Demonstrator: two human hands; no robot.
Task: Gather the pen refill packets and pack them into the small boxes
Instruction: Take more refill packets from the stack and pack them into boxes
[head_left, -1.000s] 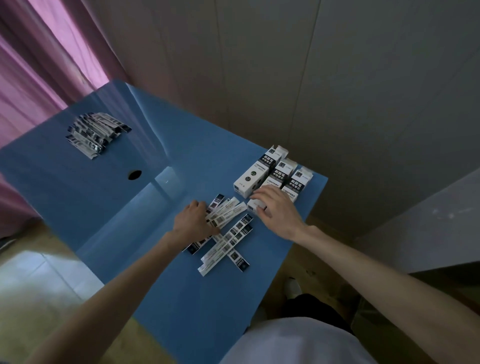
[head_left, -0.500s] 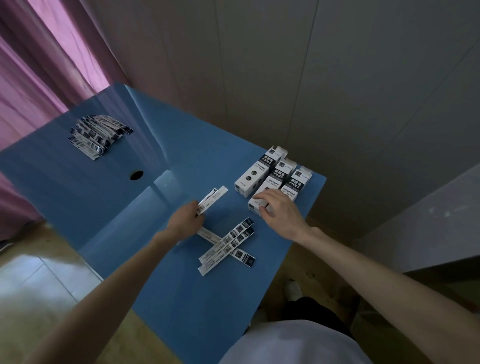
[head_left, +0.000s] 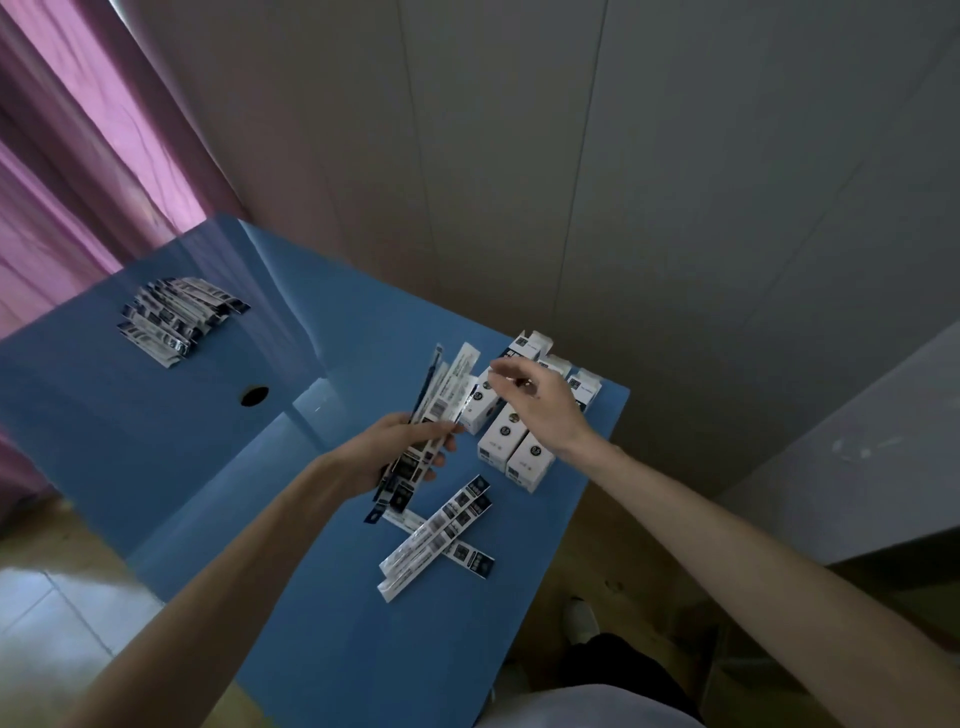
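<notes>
Left hand (head_left: 402, 449) clamped around a fanned bundle of refill packets (head_left: 441, 400), long axis pointing up and away toward the small boxes (head_left: 511, 441) just to its right, right hand (head_left: 535, 402) relaxed and empty above those boxes, nearer to them.

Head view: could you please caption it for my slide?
Left hand holds refill packets above blue table; right hand hovers over boxes.

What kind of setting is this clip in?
Probably a room in a home, not a factory: a blue table pushed against a plain panelled wall, a pink curtain beside it, and a tiled floor.
</notes>
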